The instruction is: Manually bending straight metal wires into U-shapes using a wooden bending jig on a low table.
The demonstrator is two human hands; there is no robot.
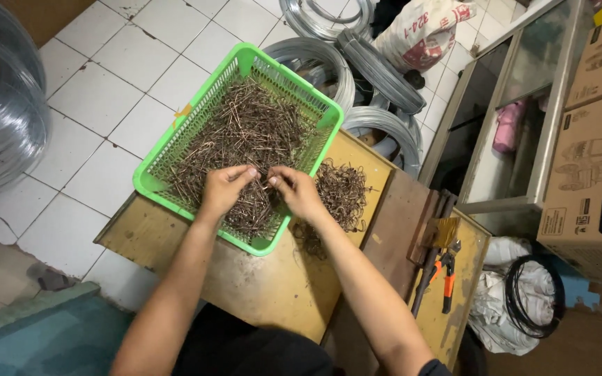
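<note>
A green plastic basket full of thin brown metal wire pieces stands on a worn yellow wooden table. My left hand and my right hand are over the basket's near side, fingertips close together, pinching a small wire piece between them. A loose heap of bent brown wire hooks lies on the table just right of the basket, beside my right wrist.
Orange-handled pliers and dark metal bars lie at the table's right end. Coils of grey wire lie on the white tiled floor behind, another big coil at left. A glass cabinet and cardboard boxes stand at right.
</note>
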